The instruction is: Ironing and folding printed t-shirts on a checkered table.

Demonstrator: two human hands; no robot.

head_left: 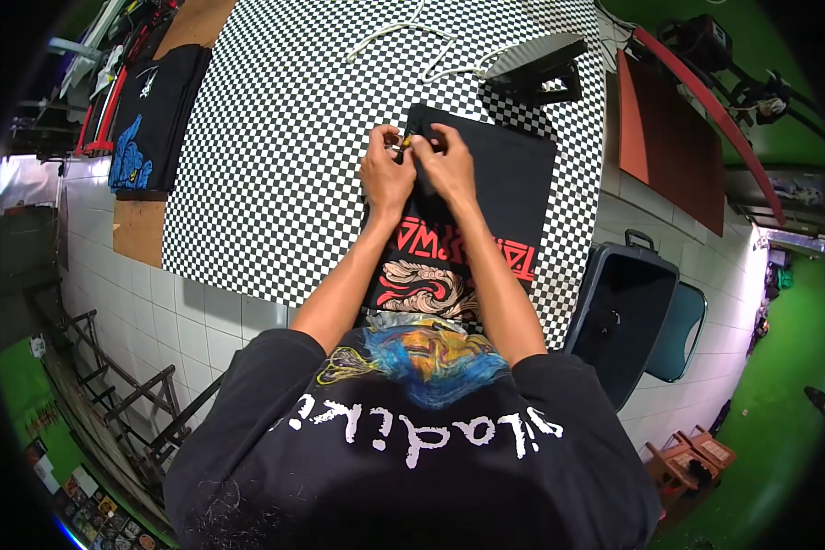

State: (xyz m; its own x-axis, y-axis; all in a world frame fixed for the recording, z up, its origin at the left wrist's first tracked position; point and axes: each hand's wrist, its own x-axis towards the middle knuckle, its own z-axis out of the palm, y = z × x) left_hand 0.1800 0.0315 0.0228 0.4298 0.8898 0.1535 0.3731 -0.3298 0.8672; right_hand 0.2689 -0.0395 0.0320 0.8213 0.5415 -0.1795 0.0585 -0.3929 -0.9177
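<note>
A folded black T-shirt [509,174] with red lettering and a pale dragon print lies on the checkered table in front of me. Both of my hands meet over its far left corner. Curled fingers of my left hand [390,176] close around a small yellow-and-black thing [406,142], too small to make out in kind. My right hand [445,165] rests over the shirt, its fingers bent and its thumb at that same small thing. What the right fingertips pinch, if anything, is hidden.
Beyond the shirt an iron [536,69] stands on the checkered tabletop [266,165], its white cord [401,29] looping left. More folded dark shirts [160,110] lie at the left edge. A black open bin [625,307] and a reddish-brown board [665,142] are on the right.
</note>
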